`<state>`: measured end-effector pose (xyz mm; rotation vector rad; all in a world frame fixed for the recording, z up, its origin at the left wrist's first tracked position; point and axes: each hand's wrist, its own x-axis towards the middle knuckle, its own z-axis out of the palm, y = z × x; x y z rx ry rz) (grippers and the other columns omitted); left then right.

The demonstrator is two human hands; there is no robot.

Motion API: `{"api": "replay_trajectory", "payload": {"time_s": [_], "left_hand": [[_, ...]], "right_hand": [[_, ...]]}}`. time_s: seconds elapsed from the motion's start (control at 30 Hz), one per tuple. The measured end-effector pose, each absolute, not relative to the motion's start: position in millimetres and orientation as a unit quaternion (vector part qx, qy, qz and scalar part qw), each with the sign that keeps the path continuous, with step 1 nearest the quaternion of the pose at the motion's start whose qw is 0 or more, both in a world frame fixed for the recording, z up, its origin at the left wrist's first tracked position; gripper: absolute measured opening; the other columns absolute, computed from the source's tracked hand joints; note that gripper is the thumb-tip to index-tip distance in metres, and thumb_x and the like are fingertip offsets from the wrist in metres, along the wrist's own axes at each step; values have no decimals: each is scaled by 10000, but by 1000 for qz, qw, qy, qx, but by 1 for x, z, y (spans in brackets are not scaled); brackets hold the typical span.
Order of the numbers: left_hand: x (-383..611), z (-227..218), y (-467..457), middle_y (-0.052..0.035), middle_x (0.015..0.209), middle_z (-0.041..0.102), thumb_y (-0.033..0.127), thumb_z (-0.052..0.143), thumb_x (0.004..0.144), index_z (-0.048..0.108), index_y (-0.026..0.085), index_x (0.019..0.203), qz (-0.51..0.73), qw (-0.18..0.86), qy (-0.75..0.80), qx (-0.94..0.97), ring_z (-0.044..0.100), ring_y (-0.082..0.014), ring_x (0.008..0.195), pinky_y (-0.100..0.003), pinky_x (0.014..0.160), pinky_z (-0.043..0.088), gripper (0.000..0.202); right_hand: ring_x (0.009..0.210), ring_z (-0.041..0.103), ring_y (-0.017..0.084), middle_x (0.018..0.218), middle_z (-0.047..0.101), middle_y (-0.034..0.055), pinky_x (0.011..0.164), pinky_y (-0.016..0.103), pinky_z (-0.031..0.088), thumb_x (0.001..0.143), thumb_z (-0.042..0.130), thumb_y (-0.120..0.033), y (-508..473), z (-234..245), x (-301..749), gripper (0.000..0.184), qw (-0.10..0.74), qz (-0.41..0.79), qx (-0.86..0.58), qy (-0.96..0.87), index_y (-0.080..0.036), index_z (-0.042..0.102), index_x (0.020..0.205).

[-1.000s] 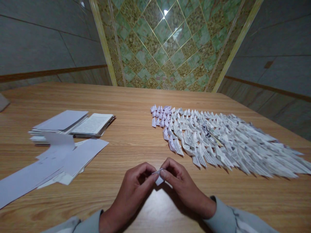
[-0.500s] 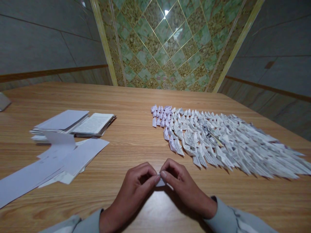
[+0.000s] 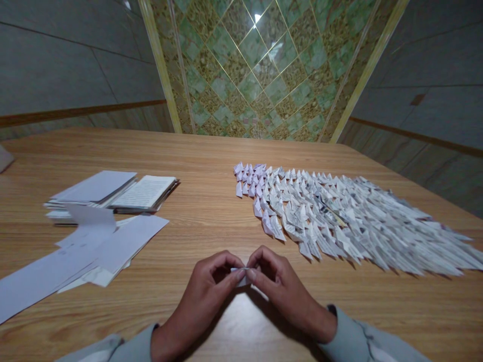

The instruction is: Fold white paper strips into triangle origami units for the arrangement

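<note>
A small folded piece of white paper point(image 3: 243, 282) is pinched between both hands, low in the middle of the view and just above the table. My left hand point(image 3: 211, 281) grips its left side with thumb and fingertips. On the other side, the thumb and fingers of my right hand point(image 3: 277, 281) close on it, the two thumbs nearly touching. The fingers cover much of the paper, so its full folded shape is hidden. To the right, rows of folded paper boats point(image 3: 332, 216) spread over the table, pale lilac ones at the left end and printed ones beyond.
Loose white sheets point(image 3: 128, 241) overlap on the left of the wooden table point(image 3: 196, 191). Behind them lie a paper stack point(image 3: 98, 186) and a printed pad point(image 3: 145, 192). A pale object point(image 3: 4, 158) shows at the left edge. Tiled wall point(image 3: 256, 75) stands beyond the table.
The folded paper has turned slightly between the fingertips, and more of its left end shows. The left thumb has shifted a little left. The boats and sheets have stayed in place.
</note>
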<state>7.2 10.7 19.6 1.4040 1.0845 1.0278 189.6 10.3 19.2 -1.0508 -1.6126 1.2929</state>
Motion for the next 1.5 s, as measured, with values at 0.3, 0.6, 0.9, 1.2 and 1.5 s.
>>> {"api": "replay_trajectory", "payload": {"time_s": [0.3,0.6,0.9,1.2,1.5], "left_hand": [[9,16,14,-27,749,698,324,732,794,725,165,794,427,534,468,559,621,-186,723,-270,666,476,159],[4,20,10,-29,712,667,333,646,920,706,179,731,398,419,441,687,606,-173,687,-264,652,440,251],[7,17,10,-34,775,683,359,657,889,695,177,810,386,495,450,635,612,-190,739,-272,668,457,202],[6,20,10,-21,732,671,296,635,893,680,180,763,388,412,466,680,602,-177,700,-269,655,443,180],[7,14,11,-18,783,684,297,718,818,692,178,884,418,500,458,605,610,-176,706,-265,641,471,138]], "right_hand": [[739,513,158,772,570,-4,660,274,397,957,595,-382,10,18,190,231,441,496,-408,-627,-187,587,834],[720,523,165,767,598,9,648,284,385,944,592,-360,12,19,193,213,396,463,-427,-668,-186,604,821],[729,527,162,758,579,0,660,276,387,962,553,-292,13,17,191,199,421,441,-433,-664,-190,570,792],[720,522,159,782,596,5,641,272,365,954,562,-306,11,18,191,166,376,420,-438,-700,-181,592,849],[719,509,155,749,561,-12,654,269,391,959,569,-370,12,17,192,245,447,484,-425,-621,-191,565,792]]}}
